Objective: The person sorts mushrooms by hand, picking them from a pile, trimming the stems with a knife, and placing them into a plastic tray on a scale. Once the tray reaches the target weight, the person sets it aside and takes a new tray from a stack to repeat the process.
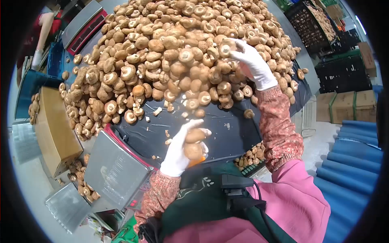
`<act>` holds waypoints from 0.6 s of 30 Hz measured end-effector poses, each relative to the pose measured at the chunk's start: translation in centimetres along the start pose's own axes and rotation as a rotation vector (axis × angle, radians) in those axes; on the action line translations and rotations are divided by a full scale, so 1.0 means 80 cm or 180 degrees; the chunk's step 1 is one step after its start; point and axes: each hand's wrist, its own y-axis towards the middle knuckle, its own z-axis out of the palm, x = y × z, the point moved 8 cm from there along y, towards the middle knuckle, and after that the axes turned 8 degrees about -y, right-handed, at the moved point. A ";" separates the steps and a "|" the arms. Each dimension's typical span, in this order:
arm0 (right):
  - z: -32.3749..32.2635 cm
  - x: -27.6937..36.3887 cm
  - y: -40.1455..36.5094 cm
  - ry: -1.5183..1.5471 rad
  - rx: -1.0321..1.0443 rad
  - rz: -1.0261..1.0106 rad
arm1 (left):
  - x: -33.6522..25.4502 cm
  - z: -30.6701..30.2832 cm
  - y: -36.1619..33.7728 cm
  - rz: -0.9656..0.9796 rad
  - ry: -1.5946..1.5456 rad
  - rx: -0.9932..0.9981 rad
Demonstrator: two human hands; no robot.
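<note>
A large heap of brown mushrooms (162, 52) covers the dark table sheet (202, 133). My left hand (183, 148), in a white glove, is near the table's front edge with its fingers wrapped round two mushrooms (194, 143). Something orange shows just below that hand, partly hidden. My right hand (253, 65), also gloved in white, is over the right part of the heap. Its thumb and fingers hold one mushroom (226, 49) with the pale underside showing. Small cut stem pieces (157, 111) lie on the sheet between the heap and my left hand.
A weighing scale (115, 168) stands at the left front, beside a cardboard box (56, 129). A crate of mushrooms (251, 160) sits below the front edge. Black crates (342, 75) and boxes (350, 107) are at the right. Another person's arm (42, 38) shows at the upper left.
</note>
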 end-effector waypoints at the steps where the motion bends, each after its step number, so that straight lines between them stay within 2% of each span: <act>1: 0.018 0.015 -0.019 0.0749 0.0166 0.0170 | 0.000 0.005 0.001 -0.0011 -0.0133 0.0013; 5: 0.042 0.022 -0.056 0.1495 0.0421 0.0138 | -0.001 0.023 0.004 -0.0064 -0.0077 0.0086; 7: 0.048 0.024 -0.068 0.1468 0.0259 0.0149 | -0.001 0.028 0.004 -0.0048 0.0187 0.0128; 9: 0.052 0.017 -0.073 0.1566 0.0243 0.0154 | 0.000 0.028 0.004 -0.0124 -0.0152 0.0171; 10: 0.057 0.021 -0.076 0.1256 0.0280 0.0132 | 0.000 0.029 0.003 -0.0141 -0.0306 0.0184; 13: 0.088 0.025 -0.091 0.1267 0.0558 0.0055 | -0.001 0.028 -0.005 -0.0069 -0.0374 0.0257; 16: 0.145 0.025 -0.104 0.1097 0.0956 0.0265 | -0.025 0.023 -0.037 0.0266 -0.0263 0.0487; 18: 0.197 0.023 -0.109 0.0762 0.1117 0.0200 | -0.046 0.008 -0.076 0.0543 -0.0047 0.0129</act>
